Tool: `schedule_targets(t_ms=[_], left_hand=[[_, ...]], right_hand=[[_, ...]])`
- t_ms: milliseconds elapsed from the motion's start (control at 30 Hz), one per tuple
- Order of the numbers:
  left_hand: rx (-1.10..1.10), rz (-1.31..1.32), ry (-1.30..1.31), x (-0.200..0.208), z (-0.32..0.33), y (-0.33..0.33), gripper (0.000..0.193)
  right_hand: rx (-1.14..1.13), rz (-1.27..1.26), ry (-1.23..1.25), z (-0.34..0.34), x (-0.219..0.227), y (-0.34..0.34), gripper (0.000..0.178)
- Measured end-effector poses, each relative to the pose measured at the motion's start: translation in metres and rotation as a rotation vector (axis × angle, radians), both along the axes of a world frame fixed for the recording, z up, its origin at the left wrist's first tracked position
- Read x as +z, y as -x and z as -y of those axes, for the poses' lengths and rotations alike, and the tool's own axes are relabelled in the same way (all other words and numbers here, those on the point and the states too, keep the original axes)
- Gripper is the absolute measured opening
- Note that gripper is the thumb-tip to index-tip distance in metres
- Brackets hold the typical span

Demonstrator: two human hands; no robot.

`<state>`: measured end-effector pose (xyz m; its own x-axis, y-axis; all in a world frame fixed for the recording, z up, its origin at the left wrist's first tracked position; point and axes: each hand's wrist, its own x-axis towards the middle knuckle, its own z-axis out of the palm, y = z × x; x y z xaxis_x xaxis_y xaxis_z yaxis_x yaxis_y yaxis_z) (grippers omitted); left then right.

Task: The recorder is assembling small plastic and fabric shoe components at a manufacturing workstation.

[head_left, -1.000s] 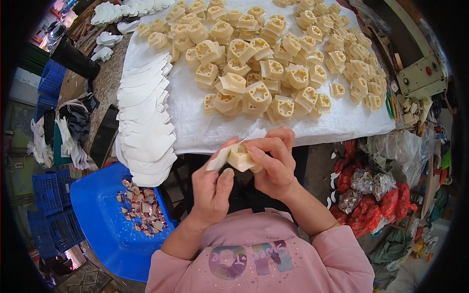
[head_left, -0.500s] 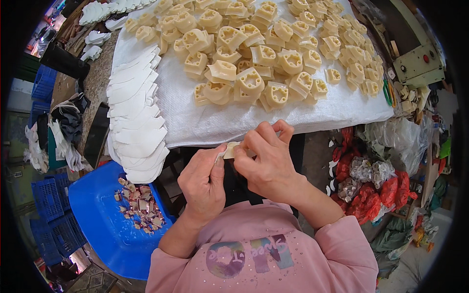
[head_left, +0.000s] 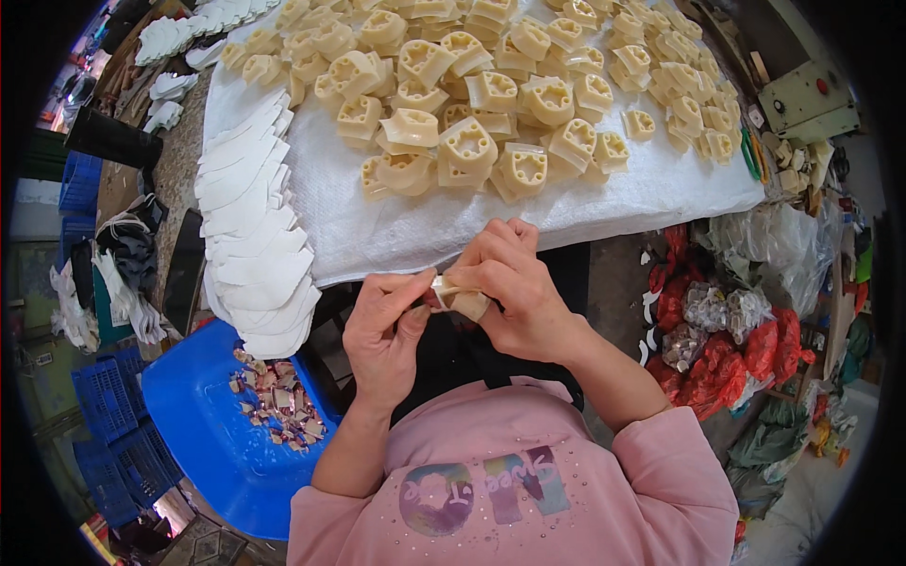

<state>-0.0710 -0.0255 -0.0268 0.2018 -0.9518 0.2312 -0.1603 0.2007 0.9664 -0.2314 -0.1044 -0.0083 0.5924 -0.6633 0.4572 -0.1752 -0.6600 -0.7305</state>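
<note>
Over my lap, in front of the table edge, my right hand (head_left: 514, 283) grips a small cream moulded piece (head_left: 469, 303), its fingers curled over the top. From the other side my left hand (head_left: 385, 330) pinches the edge of that piece between thumb and fingertips. A white strip shows along this edge, and something dark reddish lies by the left fingertips, too small to name. Many similar cream moulded pieces (head_left: 469, 151), rounded with small holes, are heaped on the white woven sheet (head_left: 363, 236). Left of the heap runs an overlapping row of thin white cut sheets (head_left: 257, 245).
A blue plastic tub (head_left: 198, 396) at lower left holds reddish and tan scraps (head_left: 283, 401). Blue crates (head_left: 109, 387) stand farther left. Red plastic bags (head_left: 717, 377) lie on the right. Green-handled scissors (head_left: 752, 156) and a control box (head_left: 807, 104) are at the table's right side.
The piece has turned and shows more of its cream side. My right hand has moved slightly up, and my left fingers have shifted along its edge. The view has shifted a little.
</note>
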Motion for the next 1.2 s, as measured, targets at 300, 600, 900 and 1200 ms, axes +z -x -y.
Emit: schedule_targets(t_ms=[300,600,900,1200], left_hand=[[-0.045,0.364,0.222,0.009,0.01,-0.001,0.012],[-0.068,0.452,0.245,0.017,0.012,0.0,0.009],[0.154,0.43,0.366,0.01,0.006,-0.024,0.03],[0.003,0.106,0.452,0.018,0.0,0.004,0.024]], right_hand=[[0.122,-0.066,-0.042,-0.008,0.0,0.002,0.024],[0.097,-0.051,-0.004,-0.009,-0.007,-0.001,0.028],[-0.063,0.048,0.152,-0.017,0.023,0.002,0.032],[-0.096,0.639,-1.062,-0.051,-0.01,-0.002,0.025]])
